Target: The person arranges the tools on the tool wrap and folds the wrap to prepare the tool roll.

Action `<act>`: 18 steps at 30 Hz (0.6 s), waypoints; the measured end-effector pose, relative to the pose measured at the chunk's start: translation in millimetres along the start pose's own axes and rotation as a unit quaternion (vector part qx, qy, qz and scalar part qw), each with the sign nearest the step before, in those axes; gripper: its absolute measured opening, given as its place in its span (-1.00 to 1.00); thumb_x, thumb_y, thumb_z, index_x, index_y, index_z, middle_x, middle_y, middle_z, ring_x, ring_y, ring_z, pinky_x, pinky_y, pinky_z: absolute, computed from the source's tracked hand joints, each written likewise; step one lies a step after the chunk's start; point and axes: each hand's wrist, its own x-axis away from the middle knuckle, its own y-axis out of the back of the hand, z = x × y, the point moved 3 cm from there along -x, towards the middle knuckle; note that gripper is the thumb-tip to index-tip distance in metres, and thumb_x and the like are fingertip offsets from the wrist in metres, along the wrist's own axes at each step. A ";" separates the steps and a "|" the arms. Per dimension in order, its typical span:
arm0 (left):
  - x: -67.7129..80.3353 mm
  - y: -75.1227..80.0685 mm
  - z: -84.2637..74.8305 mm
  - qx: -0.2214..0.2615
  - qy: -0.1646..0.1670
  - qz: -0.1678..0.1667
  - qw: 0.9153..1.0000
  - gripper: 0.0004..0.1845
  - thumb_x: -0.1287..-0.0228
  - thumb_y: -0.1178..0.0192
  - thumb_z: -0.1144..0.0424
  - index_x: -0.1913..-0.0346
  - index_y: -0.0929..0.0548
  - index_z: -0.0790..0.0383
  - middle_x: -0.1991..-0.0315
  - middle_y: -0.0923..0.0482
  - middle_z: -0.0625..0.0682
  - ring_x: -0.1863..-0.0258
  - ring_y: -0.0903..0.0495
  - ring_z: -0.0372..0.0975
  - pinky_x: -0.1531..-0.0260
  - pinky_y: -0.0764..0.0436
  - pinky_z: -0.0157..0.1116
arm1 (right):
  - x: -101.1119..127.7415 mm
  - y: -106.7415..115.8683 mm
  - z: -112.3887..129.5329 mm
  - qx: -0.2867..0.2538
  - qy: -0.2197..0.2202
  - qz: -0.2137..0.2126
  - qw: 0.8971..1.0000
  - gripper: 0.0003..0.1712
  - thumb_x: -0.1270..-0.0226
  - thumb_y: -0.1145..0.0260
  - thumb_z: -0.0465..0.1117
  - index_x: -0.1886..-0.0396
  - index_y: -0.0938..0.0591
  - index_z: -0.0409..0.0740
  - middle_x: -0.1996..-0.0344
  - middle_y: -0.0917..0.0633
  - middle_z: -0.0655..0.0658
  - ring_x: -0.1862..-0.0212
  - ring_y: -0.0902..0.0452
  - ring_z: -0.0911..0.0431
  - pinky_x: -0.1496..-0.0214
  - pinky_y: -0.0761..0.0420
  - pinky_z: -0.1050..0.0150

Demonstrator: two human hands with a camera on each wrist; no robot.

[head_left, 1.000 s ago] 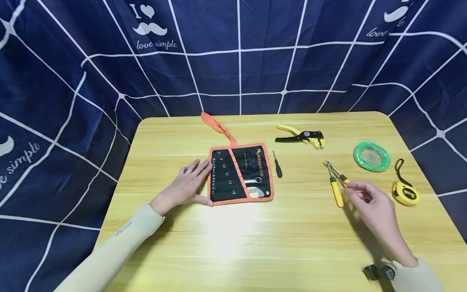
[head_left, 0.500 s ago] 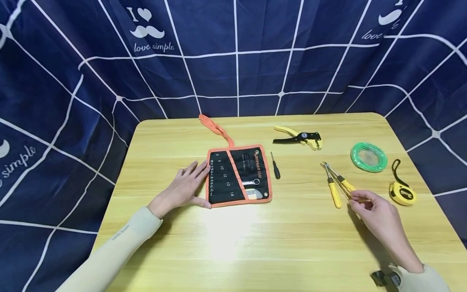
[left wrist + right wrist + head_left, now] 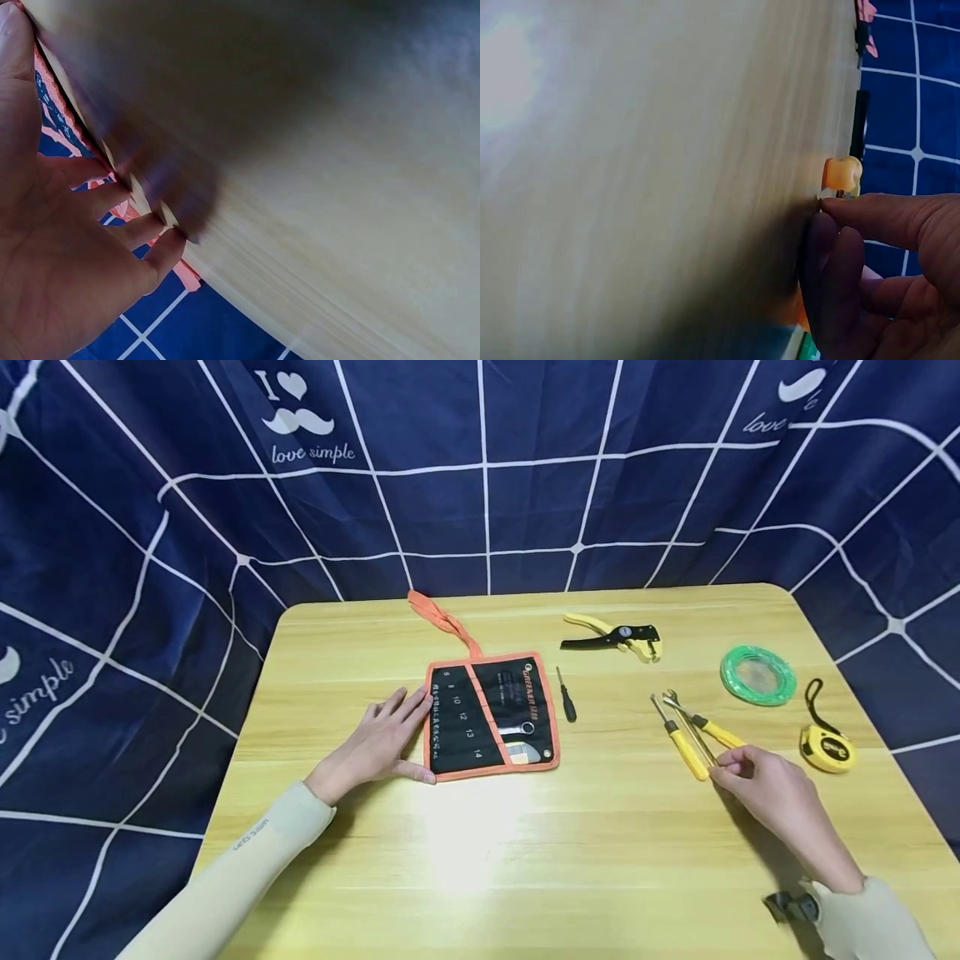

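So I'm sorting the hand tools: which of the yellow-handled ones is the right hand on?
The right hand pinches the thin bare-metal wrench lying between the two yellow-handled screwdrivers, touching neither. The yellow wire stripper lies apart, farther back.

glossy wood table (image 3: 600, 843), cloth tool roll (image 3: 491, 714)

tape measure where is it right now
In the head view the yellow tape measure lies near the table's right edge, below the green wire coil and just right of the right hand.

pouch (image 3: 491, 714) black, orange trim | screwdrivers (image 3: 688, 748) yellow-handled | backdrop (image 3: 525, 468) navy, white grid
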 end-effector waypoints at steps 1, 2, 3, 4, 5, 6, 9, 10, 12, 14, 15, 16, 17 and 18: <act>0.2 0.7 0.1 0.001 0.000 -0.001 1.000 0.41 -0.09 -0.52 -0.47 -0.74 -0.12 0.37 -0.75 0.00 0.27 -0.68 0.01 0.32 -0.40 -0.23 0.41 | -1.6 0.6 0.0 -0.003 -0.005 0.009 1.000 -0.73 -0.50 -0.45 -0.06 0.17 -0.77 -0.22 0.37 -0.77 -0.01 0.31 -0.64 0.06 0.25 -0.48 0.05; 0.5 1.1 0.3 0.001 0.000 -0.002 1.000 0.41 -0.09 -0.52 -0.47 -0.74 -0.12 0.37 -0.75 0.00 0.28 -0.68 0.01 0.32 -0.40 -0.23 0.40 | -2.8 0.9 -0.2 -0.004 -0.008 0.016 1.000 -0.72 -0.51 -0.44 -0.05 0.17 -0.77 -0.22 0.38 -0.77 0.00 0.32 -0.63 0.08 0.24 -0.48 0.06; 0.9 1.5 0.5 0.001 0.000 -0.003 1.000 0.41 -0.09 -0.52 -0.47 -0.74 -0.12 0.37 -0.75 0.00 0.28 -0.68 0.01 0.32 -0.40 -0.23 0.40 | -4.0 1.5 -0.1 -0.007 -0.010 0.023 1.000 -0.71 -0.51 -0.43 -0.06 0.16 -0.76 -0.23 0.38 -0.76 0.01 0.32 -0.62 0.09 0.24 -0.48 0.07; 0.5 1.4 0.3 0.002 -0.001 -0.004 1.000 0.41 -0.09 -0.52 -0.47 -0.74 -0.12 0.37 -0.75 0.00 0.28 -0.68 0.01 0.32 -0.40 -0.23 0.40 | -4.7 2.2 -0.7 -0.010 -0.013 0.028 0.999 -0.71 -0.52 -0.43 -0.06 0.16 -0.76 -0.23 0.40 -0.75 0.02 0.33 -0.60 0.09 0.24 -0.48 0.08; 0.3 1.3 0.2 0.002 -0.002 -0.005 1.000 0.41 -0.09 -0.52 -0.47 -0.74 -0.12 0.38 -0.75 -0.01 0.28 -0.68 0.01 0.32 -0.40 -0.23 0.41 | -5.3 2.8 -1.0 -0.013 -0.014 0.033 0.999 -0.71 -0.52 -0.42 -0.07 0.16 -0.76 -0.24 0.41 -0.75 0.03 0.33 -0.59 0.10 0.23 -0.48 0.09; 0.5 1.0 0.3 0.002 -0.003 -0.005 1.000 0.41 -0.09 -0.52 -0.47 -0.74 -0.13 0.38 -0.75 -0.01 0.28 -0.68 0.01 0.33 -0.40 -0.24 0.41 | -5.6 2.9 -1.2 -0.015 -0.015 0.037 0.999 -0.72 -0.51 -0.41 -0.07 0.16 -0.76 -0.24 0.43 -0.74 0.03 0.34 -0.59 0.10 0.23 -0.49 0.10; 1.5 0.3 0.8 0.003 -0.002 0.001 1.000 0.41 -0.09 -0.53 -0.46 -0.74 -0.12 0.39 -0.75 0.00 0.29 -0.68 0.01 0.33 -0.39 -0.24 0.42 | -6.1 1.7 -0.5 -0.018 -0.020 0.047 0.999 -0.74 -0.47 -0.42 -0.09 0.17 -0.76 -0.23 0.46 -0.72 0.05 0.36 -0.57 0.10 0.26 -0.48 0.14; 1.6 0.2 1.0 0.002 -0.002 0.001 1.000 0.41 -0.09 -0.53 -0.46 -0.74 -0.12 0.39 -0.74 -0.01 0.29 -0.68 0.01 0.33 -0.39 -0.24 0.43 | -5.9 0.9 0.0 -0.016 -0.022 0.046 0.999 -0.75 -0.44 -0.43 -0.09 0.18 -0.76 -0.22 0.47 -0.71 0.06 0.36 -0.57 0.11 0.27 -0.48 0.15; 1.3 0.0 1.2 -0.001 -0.002 0.001 1.000 0.41 -0.09 -0.52 -0.46 -0.74 -0.12 0.39 -0.75 -0.01 0.29 -0.68 0.01 0.33 -0.39 -0.24 0.43 | -5.6 0.5 1.4 -0.008 -0.023 0.039 0.999 -0.77 -0.38 -0.46 -0.10 0.22 -0.77 -0.20 0.47 -0.71 0.06 0.38 -0.56 0.11 0.29 -0.47 0.15; 0.7 0.3 0.8 -0.002 -0.003 -0.003 1.000 0.41 -0.09 -0.52 -0.46 -0.74 -0.12 0.38 -0.75 -0.01 0.29 -0.68 0.01 0.33 -0.39 -0.24 0.43 | -5.6 1.3 3.3 -0.003 -0.025 0.030 0.999 -0.78 -0.32 -0.48 -0.10 0.25 -0.76 -0.18 0.48 -0.71 0.06 0.39 -0.55 0.10 0.30 -0.46 0.14; 0.5 0.3 0.5 -0.002 -0.004 -0.005 1.000 0.41 -0.09 -0.52 -0.46 -0.74 -0.13 0.38 -0.75 -0.01 0.28 -0.68 0.01 0.32 -0.39 -0.24 0.43 | -5.6 1.7 4.2 -0.001 -0.026 0.026 0.999 -0.78 -0.30 -0.49 -0.10 0.26 -0.76 -0.17 0.49 -0.71 0.07 0.40 -0.55 0.10 0.30 -0.46 0.14; 0.7 -0.3 0.5 -0.002 -0.004 -0.007 1.000 0.41 -0.09 -0.52 -0.47 -0.74 -0.13 0.38 -0.75 -0.02 0.28 -0.68 0.01 0.33 -0.39 -0.24 0.43 | -5.6 2.3 5.2 -0.002 -0.026 0.025 0.999 -0.79 -0.30 -0.49 -0.10 0.26 -0.76 -0.17 0.49 -0.71 0.07 0.41 -0.56 0.10 0.30 -0.46 0.13; 1.2 -0.6 0.2 -0.001 -0.004 -0.008 1.000 0.41 -0.09 -0.52 -0.47 -0.74 -0.13 0.38 -0.75 -0.02 0.29 -0.68 0.00 0.33 -0.39 -0.24 0.43 | -5.8 2.9 5.7 -0.007 -0.026 0.027 0.999 -0.79 -0.32 -0.47 -0.10 0.25 -0.75 -0.17 0.50 -0.71 0.07 0.41 -0.56 0.10 0.28 -0.46 0.13; 2.0 -1.1 -0.1 0.001 -0.004 -0.008 1.000 0.41 -0.09 -0.52 -0.46 -0.74 -0.13 0.39 -0.74 -0.01 0.29 -0.68 0.00 0.33 -0.38 -0.24 0.43 | -5.6 3.0 5.7 -0.015 -0.029 0.031 0.999 -0.78 -0.35 -0.46 -0.10 0.23 -0.75 -0.17 0.51 -0.72 0.07 0.42 -0.58 0.10 0.28 -0.48 0.14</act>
